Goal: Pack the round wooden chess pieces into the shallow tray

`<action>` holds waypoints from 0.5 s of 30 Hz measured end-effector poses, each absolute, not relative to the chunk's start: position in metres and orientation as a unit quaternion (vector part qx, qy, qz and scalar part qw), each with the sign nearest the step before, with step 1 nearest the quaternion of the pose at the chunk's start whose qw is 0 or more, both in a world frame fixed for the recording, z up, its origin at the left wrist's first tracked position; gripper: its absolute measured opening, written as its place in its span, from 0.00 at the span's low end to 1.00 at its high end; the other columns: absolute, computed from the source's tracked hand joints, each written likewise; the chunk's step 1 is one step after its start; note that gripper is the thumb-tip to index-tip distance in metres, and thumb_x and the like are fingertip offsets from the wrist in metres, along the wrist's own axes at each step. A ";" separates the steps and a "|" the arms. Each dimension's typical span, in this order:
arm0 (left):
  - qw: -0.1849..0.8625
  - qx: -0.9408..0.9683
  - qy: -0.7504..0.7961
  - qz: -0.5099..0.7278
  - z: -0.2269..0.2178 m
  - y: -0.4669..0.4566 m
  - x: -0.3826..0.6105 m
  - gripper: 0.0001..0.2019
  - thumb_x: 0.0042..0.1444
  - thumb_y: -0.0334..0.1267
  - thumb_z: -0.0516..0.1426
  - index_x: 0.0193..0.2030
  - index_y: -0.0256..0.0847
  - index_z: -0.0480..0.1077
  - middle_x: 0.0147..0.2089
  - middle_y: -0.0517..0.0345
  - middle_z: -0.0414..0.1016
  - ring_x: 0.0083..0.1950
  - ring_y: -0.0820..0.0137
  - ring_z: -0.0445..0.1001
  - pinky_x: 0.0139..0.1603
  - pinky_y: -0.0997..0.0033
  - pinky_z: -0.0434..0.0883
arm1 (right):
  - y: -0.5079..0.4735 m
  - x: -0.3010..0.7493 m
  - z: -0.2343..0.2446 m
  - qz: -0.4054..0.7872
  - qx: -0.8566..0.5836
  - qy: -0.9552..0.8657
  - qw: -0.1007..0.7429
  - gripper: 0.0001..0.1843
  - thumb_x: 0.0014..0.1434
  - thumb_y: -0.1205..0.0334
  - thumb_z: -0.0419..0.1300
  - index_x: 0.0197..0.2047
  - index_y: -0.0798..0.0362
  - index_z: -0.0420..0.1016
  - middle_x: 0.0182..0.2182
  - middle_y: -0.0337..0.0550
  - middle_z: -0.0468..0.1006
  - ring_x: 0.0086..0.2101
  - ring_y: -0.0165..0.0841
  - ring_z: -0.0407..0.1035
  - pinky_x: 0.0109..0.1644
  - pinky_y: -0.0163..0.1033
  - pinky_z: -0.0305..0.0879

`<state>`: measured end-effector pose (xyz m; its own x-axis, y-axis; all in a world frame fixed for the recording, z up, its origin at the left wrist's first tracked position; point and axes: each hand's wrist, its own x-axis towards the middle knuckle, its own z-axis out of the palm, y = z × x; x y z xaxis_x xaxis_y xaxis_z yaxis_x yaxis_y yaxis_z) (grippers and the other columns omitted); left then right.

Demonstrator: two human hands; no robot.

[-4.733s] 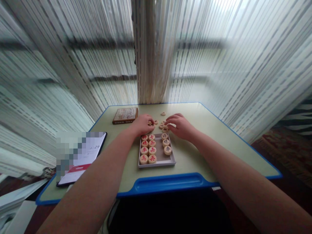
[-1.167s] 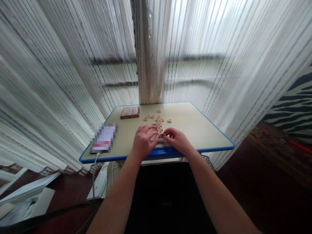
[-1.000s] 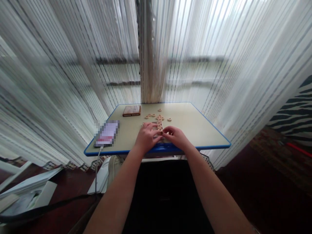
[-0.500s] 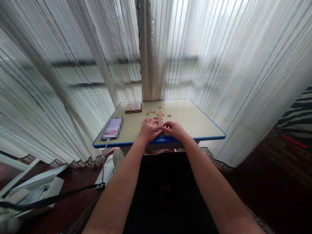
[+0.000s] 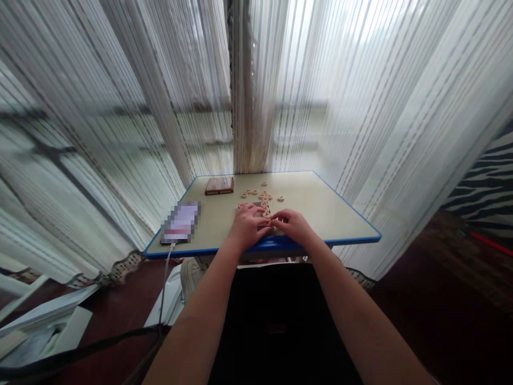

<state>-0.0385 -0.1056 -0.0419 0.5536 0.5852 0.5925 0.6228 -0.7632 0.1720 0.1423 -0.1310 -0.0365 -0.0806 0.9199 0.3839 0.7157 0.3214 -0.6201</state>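
Note:
A shallow brown box lies near the front edge of the table. Round wooden Chinese chess pieces stand in a row along its right side, among them a piece marked with a character. My left hand lies over the box with its fingers spread, hiding much of the inside. At the box's near right corner, my right hand has thumb and forefinger pinched together. What is between those fingertips is too small to make out. Beyond the box lie several loose pieces, including one piece off to the right.
The pale table has a blue rim. On its left lie a blurred-out phone with a white cable hanging over the edge, and a flat brown box farther back. Sheer curtains hang behind the table.
The view has shifted slightly, so the table sits lower. My right hand's pinched fingertips are still by the near right corner of the box, and my left hand stays over it.

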 end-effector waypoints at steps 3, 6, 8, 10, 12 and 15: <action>0.029 -0.881 -0.354 -0.313 -0.042 -0.107 -0.038 0.08 0.51 0.45 0.60 0.35 0.48 0.79 0.51 0.53 0.73 0.56 0.55 0.60 0.56 0.48 0.60 | -0.131 0.143 -0.036 0.137 -0.566 -0.722 0.372 0.09 0.53 0.61 0.59 0.32 0.53 0.80 0.27 0.41 0.77 0.27 0.29 0.66 0.34 0.34 0.62; 0.033 -0.879 -0.365 -0.306 -0.041 -0.108 -0.038 0.09 0.51 0.46 0.60 0.35 0.48 0.79 0.53 0.53 0.72 0.57 0.54 0.59 0.55 0.46 0.58 | -0.131 0.143 -0.035 0.141 -0.567 -0.723 0.367 0.09 0.54 0.60 0.58 0.32 0.53 0.80 0.27 0.41 0.78 0.28 0.29 0.67 0.34 0.34 0.62; 0.038 -0.876 -0.370 -0.307 -0.040 -0.109 -0.038 0.10 0.52 0.47 0.59 0.37 0.48 0.78 0.53 0.53 0.72 0.56 0.54 0.60 0.55 0.47 0.58 | -0.131 0.142 -0.036 0.144 -0.570 -0.722 0.364 0.10 0.54 0.60 0.58 0.32 0.54 0.80 0.27 0.42 0.78 0.28 0.30 0.68 0.35 0.35 0.62; 0.045 -0.874 -0.371 -0.310 -0.040 -0.110 -0.038 0.11 0.52 0.48 0.59 0.38 0.48 0.78 0.52 0.53 0.73 0.56 0.55 0.60 0.54 0.48 0.58 | -0.130 0.142 -0.037 0.148 -0.572 -0.720 0.364 0.10 0.54 0.61 0.58 0.32 0.55 0.80 0.28 0.43 0.79 0.29 0.31 0.69 0.36 0.36 0.63; 0.054 -0.872 -0.367 -0.318 -0.039 -0.112 -0.038 0.11 0.52 0.48 0.59 0.38 0.47 0.78 0.51 0.53 0.73 0.55 0.55 0.61 0.54 0.49 0.59 | -0.129 0.142 -0.038 0.157 -0.576 -0.711 0.372 0.10 0.54 0.60 0.58 0.32 0.55 0.80 0.30 0.44 0.80 0.31 0.32 0.70 0.38 0.37 0.64; 0.064 -0.854 -0.371 -0.358 -0.038 -0.114 -0.039 0.12 0.53 0.49 0.58 0.35 0.45 0.77 0.48 0.53 0.75 0.53 0.57 0.63 0.53 0.52 0.60 | -0.122 0.145 -0.038 0.185 -0.581 -0.686 0.398 0.10 0.54 0.61 0.57 0.33 0.55 0.79 0.31 0.44 0.80 0.33 0.33 0.72 0.40 0.37 0.65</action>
<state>-0.0386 -0.1136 -0.0383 0.4678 0.5888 0.6592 0.6805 -0.7158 0.1564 0.1453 -0.1223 -0.0378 -0.0091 0.9436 0.3308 0.6499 0.2570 -0.7152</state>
